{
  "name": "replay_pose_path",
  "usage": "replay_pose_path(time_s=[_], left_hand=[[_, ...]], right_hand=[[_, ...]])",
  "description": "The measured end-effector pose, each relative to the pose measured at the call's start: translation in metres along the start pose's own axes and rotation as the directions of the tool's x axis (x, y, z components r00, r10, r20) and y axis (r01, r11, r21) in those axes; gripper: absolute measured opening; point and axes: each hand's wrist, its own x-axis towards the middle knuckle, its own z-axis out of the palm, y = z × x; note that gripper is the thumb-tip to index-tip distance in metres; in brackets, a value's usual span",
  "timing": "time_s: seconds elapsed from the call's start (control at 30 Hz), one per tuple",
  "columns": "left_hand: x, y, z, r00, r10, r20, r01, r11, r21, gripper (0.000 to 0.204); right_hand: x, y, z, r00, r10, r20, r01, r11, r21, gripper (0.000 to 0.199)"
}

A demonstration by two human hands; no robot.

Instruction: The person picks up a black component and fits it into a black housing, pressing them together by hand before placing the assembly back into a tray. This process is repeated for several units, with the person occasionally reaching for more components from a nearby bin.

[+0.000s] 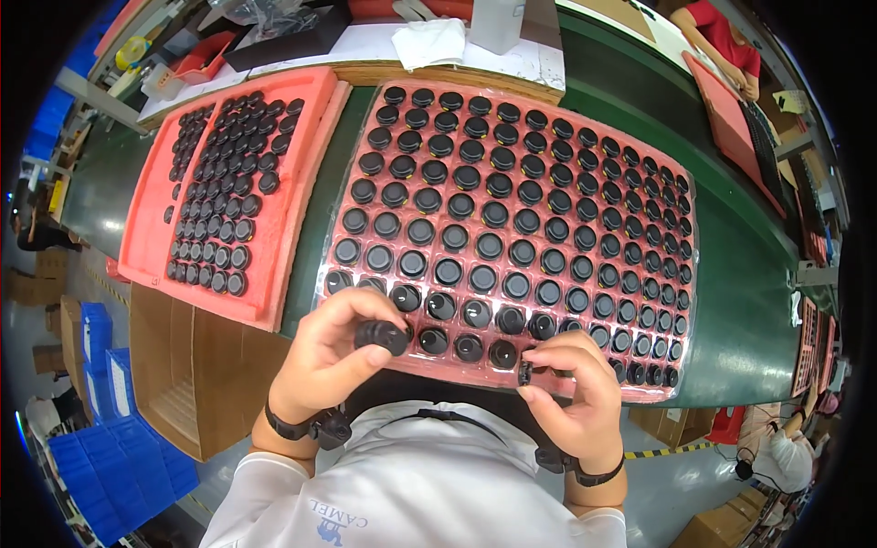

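Note:
My left hand (340,352) grips a black ribbed cylindrical part (382,337) between thumb and fingers, just above the near left edge of a clear plastic tray. My right hand (574,384) pinches a small black round piece (525,372), seen nearly edge-on, over the tray's near edge. The clear tray (539,376) has a pink lining and holds rows of black round parts (459,205). In the near rows several parts have shinier tops, such as the glossy part (501,353) between my hands.
At the left lies a pink foam tray (146,242) with many loose black round pieces (228,164). Under both trays runs a green work surface (722,338). A wooden-edged shelf (361,71) stands behind, bearing a white cloth (429,44). Cardboard boxes (206,365) sit below left. Another person (722,41) works at far right.

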Motion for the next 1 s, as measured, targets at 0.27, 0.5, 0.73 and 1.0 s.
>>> replay_pose_path(time_s=[0.27, 0.5, 0.73, 1.0], left_hand=[[-0.005, 0.002, -0.006, 0.996, -0.026, -0.091, 0.028, 0.999, 0.020, 0.039], [0.005, 0.008, 0.005, 0.997, 0.000, -0.082, 0.003, 0.999, 0.036, 0.040], [0.010, 0.005, 0.013, 0.998, -0.039, 0.045, 0.039, 0.999, 0.014, 0.032], [0.008, 0.004, 0.021, 0.995, -0.094, 0.040, 0.089, 0.990, 0.111, 0.028]], right_hand=[[-0.009, -0.006, -0.025, 1.000, 0.000, -0.003, 0.000, 0.954, -0.300, 0.028], [-0.034, -0.005, -0.027, 0.998, 0.062, 0.023, -0.054, 0.968, -0.246, 0.031], [-0.050, 0.004, -0.062, 0.991, 0.103, -0.082, -0.124, 0.937, -0.327, 0.031], [-0.032, 0.021, -0.066, 0.977, 0.020, -0.210, -0.150, 0.764, -0.627, 0.027]])
